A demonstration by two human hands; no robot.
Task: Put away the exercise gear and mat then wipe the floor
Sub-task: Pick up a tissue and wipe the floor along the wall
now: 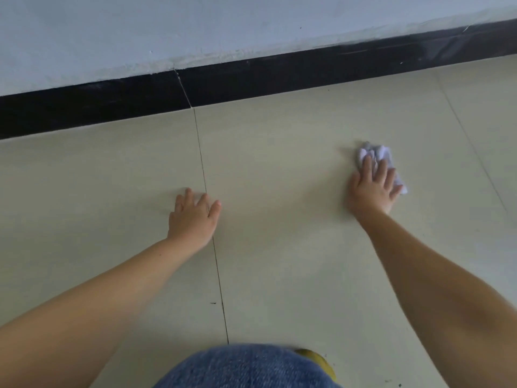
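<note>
Wipe phase, by the look of it: no exercise gear or mat in view, so I'd judge that part done. Landmark = the grout line (208, 208) running from the black baseboard (251, 77) back toward the person's knee (246, 368). Right hand (373, 189) is well to the right of that line, palm down, fingers spread flat, pressing a crumpled white cloth (376, 154) onto the floor (279, 163); cloth sticks out past the fingertips on the baseboard side and past the little-finger edge. Not a closed grip, more a flat press on top. Left hand (194, 219) sits right on the grout line, empty, fingers loosely spread, flat on the tile as a prop. Key relation: the cloth is entirely under the right hand, far from the left, and its long axis runs roughly along the right forearm, angled toward the baseboard. The unwiped-looking tile between cloth and grout line lies to the left of the cloth, so the next stroke likely sweeps leftward toward the line or back toward the knee. Small dark specks near the line close to the knee look like remaining targets. Risk: cloth bunching and slipping out from under the flat palm.
</note>
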